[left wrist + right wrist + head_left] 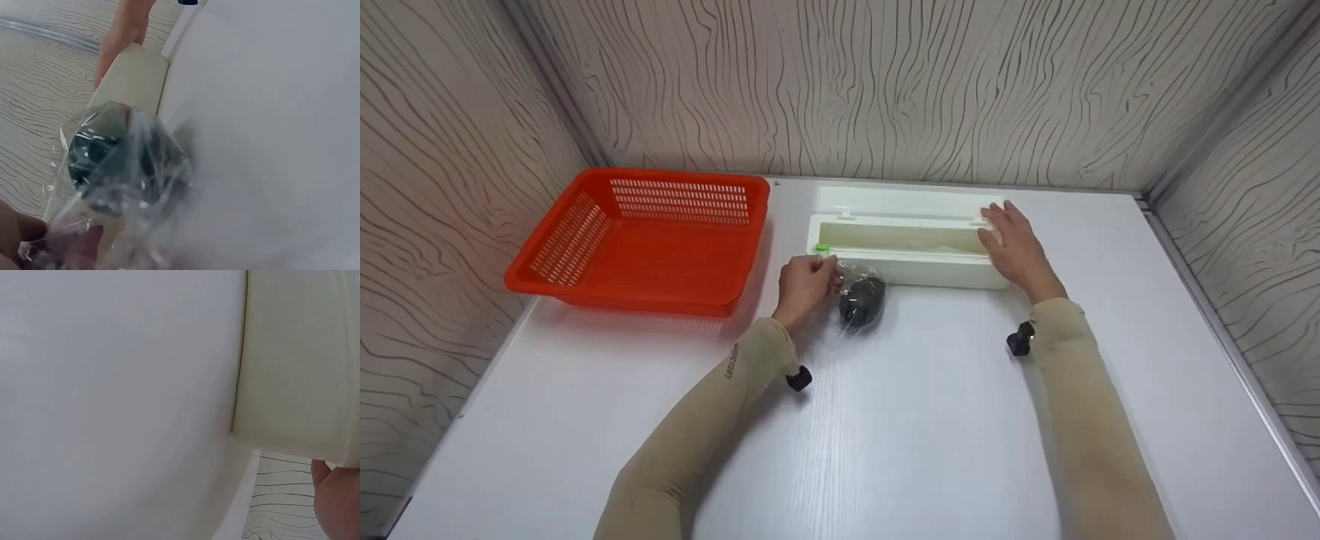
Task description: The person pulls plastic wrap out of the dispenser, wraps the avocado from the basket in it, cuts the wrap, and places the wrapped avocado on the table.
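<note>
At the front left corner of a long white open-topped box, my left hand pinches clear plastic film. The film is wrapped around a dark, rounded, avocado-like object. In the left wrist view the crinkled film covers this dark object, so its exact kind is unclear. My right hand rests on the far right end of the box, fingers extended over its rim. The right wrist view shows the box's end wall beside that hand. A small green piece sits on the box's left rim.
A red plastic basket with slotted sides stands left of the box. The box's flipped-back lid lies against the rear edge of the white table. Patterned wall panels enclose the back and sides.
</note>
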Tool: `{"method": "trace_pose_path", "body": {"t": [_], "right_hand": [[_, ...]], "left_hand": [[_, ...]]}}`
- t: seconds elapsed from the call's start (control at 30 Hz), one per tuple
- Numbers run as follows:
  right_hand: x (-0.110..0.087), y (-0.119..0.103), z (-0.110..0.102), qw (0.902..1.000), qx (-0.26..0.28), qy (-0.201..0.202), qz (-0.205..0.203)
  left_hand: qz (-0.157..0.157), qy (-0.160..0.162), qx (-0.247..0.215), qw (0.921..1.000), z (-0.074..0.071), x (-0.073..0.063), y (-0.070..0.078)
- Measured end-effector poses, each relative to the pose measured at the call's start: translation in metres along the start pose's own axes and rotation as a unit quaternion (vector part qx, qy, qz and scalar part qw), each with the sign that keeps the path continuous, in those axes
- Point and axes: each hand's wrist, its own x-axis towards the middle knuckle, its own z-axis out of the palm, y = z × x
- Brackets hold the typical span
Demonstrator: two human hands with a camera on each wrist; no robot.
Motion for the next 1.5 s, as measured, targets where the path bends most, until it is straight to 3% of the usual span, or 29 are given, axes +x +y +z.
{"method": "trace_pose_path", "body": {"t": [0.13,0.23,0.43,0.53,0.7,0.8,0.93,1.07,1.13,1.23,1.3,1.4,1.5], "right_hand": [[-0.001,-0.001,0.000,0.9999,-0.010,0.006,0.001],[-0.003,-0.002,0.000,0.9999,-0.015,0.009,0.003],[-0.004,-0.002,0.001,0.9997,-0.019,0.016,0.006],[-0.003,-0.001,0.002,0.9995,-0.020,0.025,0.006],[-0.004,-0.001,0.003,0.9993,-0.011,0.035,0.000],[-0.005,-0.001,0.003,0.9995,-0.004,0.032,0.005],[-0.007,-0.004,0.002,0.9994,0.002,0.032,0.016],[-0.009,-0.007,0.001,0.9991,0.003,0.038,0.018],[-0.008,-0.008,0.000,0.9989,0.002,0.043,0.016],[-0.007,-0.009,0.000,0.9986,0.000,0.051,0.013],[-0.006,-0.009,0.001,0.9984,0.000,0.055,0.013],[-0.005,-0.010,0.002,0.9983,-0.002,0.058,0.012],[-0.004,-0.010,0.005,0.9982,-0.001,0.058,0.012]], "left_hand": [[0.041,-0.006,0.054,0.9977,-0.002,0.000,-0.003],[0.072,-0.004,0.118,0.9904,-0.004,-0.001,-0.006],[0.124,-0.010,0.240,0.9628,-0.007,-0.003,-0.003],[0.160,-0.012,0.312,0.9364,-0.008,-0.005,0.000],[0.229,-0.004,0.417,0.8796,-0.009,-0.007,0.001],[0.257,0.000,0.462,0.8487,-0.009,-0.008,0.002],[0.275,-0.016,0.512,0.8138,-0.011,-0.008,0.006],[0.289,-0.038,0.542,0.7880,-0.013,-0.010,0.010],[0.297,-0.050,0.550,0.7787,-0.015,-0.010,0.012],[0.303,-0.076,0.557,0.7698,-0.018,-0.009,0.014],[0.302,-0.096,0.554,0.7694,-0.020,-0.008,0.015],[0.310,-0.113,0.561,0.7592,-0.023,-0.006,0.014],[0.331,-0.108,0.580,0.7365,-0.026,-0.005,0.011]]}}
